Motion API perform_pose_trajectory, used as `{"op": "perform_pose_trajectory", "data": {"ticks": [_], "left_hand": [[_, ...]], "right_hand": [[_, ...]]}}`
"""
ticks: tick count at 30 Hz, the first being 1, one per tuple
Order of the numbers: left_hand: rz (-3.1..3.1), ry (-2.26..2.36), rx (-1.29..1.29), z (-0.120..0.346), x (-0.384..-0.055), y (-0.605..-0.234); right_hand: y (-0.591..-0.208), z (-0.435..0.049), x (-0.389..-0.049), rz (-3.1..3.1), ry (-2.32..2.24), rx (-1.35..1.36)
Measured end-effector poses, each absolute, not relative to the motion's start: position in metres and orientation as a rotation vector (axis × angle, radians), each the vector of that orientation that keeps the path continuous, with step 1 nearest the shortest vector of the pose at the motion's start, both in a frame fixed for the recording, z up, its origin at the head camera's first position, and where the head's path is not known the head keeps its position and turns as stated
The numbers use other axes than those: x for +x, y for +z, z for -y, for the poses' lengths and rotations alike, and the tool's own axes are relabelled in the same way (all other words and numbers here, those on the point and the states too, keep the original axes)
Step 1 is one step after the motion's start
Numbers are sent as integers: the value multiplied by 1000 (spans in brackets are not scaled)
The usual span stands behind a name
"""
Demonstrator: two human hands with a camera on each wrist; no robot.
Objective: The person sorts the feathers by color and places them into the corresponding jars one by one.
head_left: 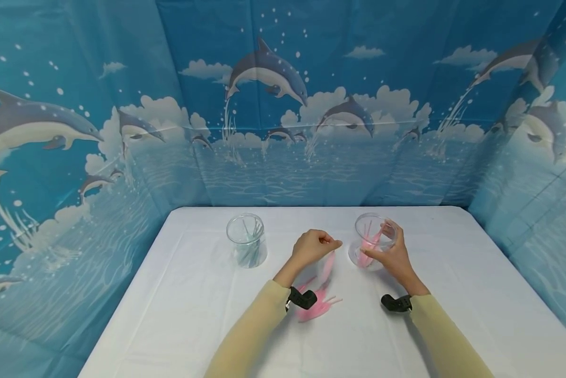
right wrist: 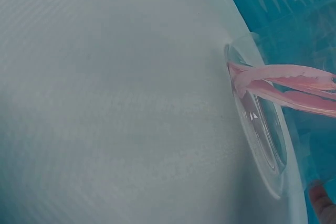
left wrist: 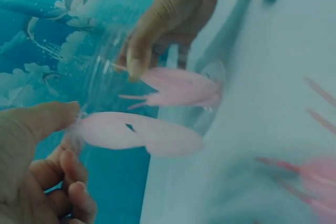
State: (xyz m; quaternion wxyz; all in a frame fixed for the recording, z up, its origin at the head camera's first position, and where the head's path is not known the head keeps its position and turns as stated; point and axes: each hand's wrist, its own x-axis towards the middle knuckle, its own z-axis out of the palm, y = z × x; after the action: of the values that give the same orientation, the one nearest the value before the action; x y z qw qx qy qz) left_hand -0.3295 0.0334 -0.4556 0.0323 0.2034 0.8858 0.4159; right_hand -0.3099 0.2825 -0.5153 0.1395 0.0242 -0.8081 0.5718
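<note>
My left hand (head_left: 313, 248) pinches the quill end of a pink feather (left wrist: 139, 134) between thumb and forefinger; the feather hangs over the table, left of a clear jar (head_left: 354, 257). Around the jar's upper part, my right hand (head_left: 397, 258) grips with the thumb in front and fingers at the far side. Several pink feathers (right wrist: 286, 87) stand inside this jar, quills upward. Below my left wrist, a small pile of pink feathers (head_left: 313, 313) lies on the white tablecloth, partly hidden by the wrist strap.
A second clear jar (head_left: 239, 257) stands at the back left, holding several thin grey-green feathers or sticks (head_left: 251, 249). Behind the white table (head_left: 179, 310) hangs a blue curtain (head_left: 283, 173) printed with dolphins.
</note>
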Motion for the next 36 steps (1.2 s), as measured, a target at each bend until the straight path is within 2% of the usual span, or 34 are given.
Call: {"op": "perform_pose_trajectory", "data": {"ticks": [5, 11, 18, 27, 36], "left_hand": [[-2736, 1525, 659, -56, -337, -438], [-2532, 2050, 608, -83, -346, -415], [-2192, 2493, 505, -112, -353, -410], [-2113, 2585, 550, -128, -345, -420], [-2233, 2358, 458, -116, -357, -448]], "right_hand": [[-517, -283, -310, 2321, 1647, 66], [-516, -282, -309, 2326, 1633, 53], [-521, -279, -308, 2347, 1650, 41], [-520, -280, -309, 2325, 1646, 66], [-500, -275, -302, 2308, 1658, 81]]}}
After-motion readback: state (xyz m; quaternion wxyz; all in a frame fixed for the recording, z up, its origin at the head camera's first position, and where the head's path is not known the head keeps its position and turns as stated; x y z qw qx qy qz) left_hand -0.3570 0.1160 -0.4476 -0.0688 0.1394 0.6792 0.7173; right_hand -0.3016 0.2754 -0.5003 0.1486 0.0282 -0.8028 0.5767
